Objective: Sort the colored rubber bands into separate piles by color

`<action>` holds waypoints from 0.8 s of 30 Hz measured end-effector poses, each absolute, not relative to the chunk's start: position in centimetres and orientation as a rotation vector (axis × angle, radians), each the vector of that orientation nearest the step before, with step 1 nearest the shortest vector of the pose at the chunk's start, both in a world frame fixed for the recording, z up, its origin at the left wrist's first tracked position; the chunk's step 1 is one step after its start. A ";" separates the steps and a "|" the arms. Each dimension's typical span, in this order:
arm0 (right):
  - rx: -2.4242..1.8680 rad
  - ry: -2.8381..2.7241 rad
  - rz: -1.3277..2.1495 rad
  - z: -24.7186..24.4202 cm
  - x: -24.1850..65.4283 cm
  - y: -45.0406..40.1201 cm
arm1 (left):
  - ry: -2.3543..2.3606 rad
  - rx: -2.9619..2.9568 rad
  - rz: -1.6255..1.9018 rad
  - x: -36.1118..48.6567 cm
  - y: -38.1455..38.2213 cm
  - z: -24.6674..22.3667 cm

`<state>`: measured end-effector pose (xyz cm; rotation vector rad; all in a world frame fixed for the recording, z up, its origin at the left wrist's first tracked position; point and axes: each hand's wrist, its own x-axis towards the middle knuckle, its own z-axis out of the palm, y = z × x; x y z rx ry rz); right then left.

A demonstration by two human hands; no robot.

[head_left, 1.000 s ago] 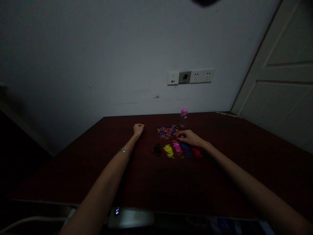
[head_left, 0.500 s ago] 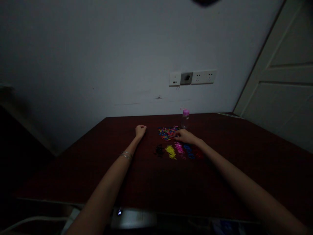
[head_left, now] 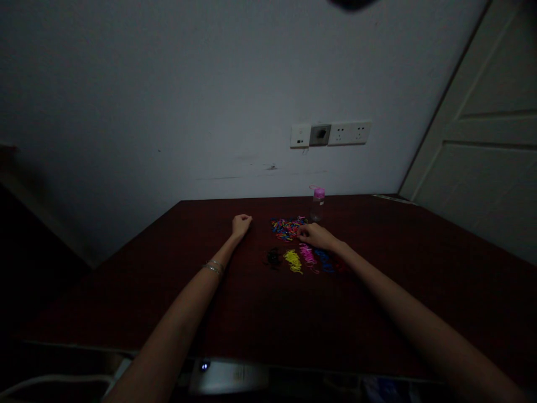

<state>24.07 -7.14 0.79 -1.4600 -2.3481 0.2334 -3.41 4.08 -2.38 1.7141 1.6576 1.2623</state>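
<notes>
Mixed pile [head_left: 286, 228], widest left to right, lies just left of the nearer right hand [head_left: 316, 235]; that grip looks narrow, whether fully closed I cannot tell.

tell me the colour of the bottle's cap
The cap is pink, seen best in the head view.

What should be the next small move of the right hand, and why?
Probably pick one piece from the mixed-colour pile: the right hand is at its edge, while the yellow pile and pink pile show pieces grouped by colour.
</notes>
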 end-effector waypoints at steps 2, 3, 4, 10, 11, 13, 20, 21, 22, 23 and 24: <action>-1.451 -2.350 0.231 0.8 24.0 -7.2 | 1.664 1.712 1.253 -3.4 4.0 -2.3; -1.449 -2.349 0.234 0.8 24.0 -7.2 | 1.668 1.711 1.247 -3.3 4.0 -2.3; -1.449 -2.344 0.242 0.8 24.0 -7.3 | 1.672 1.712 1.240 -3.3 3.9 -2.2; -1.375 -2.247 0.341 0.6 24.2 -6.8 | 1.661 1.732 1.245 -3.3 3.9 -2.2; -1.357 -2.224 0.355 0.7 24.3 -6.7 | 1.662 1.733 1.243 -3.3 3.9 -2.2; -1.327 -2.175 0.364 1.0 24.6 -6.5 | 1.667 1.734 1.241 -3.3 3.9 -2.2; -1.327 -2.028 0.435 2.7 26.6 -7.6 | 1.659 1.731 1.243 -3.1 3.7 -2.0; -1.338 -2.013 0.438 2.8 27.0 -7.9 | 1.660 1.728 1.240 -3.1 3.7 -2.0; -1.352 -1.997 0.432 2.9 27.5 -8.1 | 1.660 1.726 1.236 -3.1 3.7 -2.0; -1.369 -1.983 0.424 3.0 28.1 -8.4 | 1.660 1.725 1.231 -3.1 3.7 -2.1; -1.388 -1.965 0.413 2.9 28.6 -8.6 | 1.657 1.727 1.228 -3.1 3.7 -2.1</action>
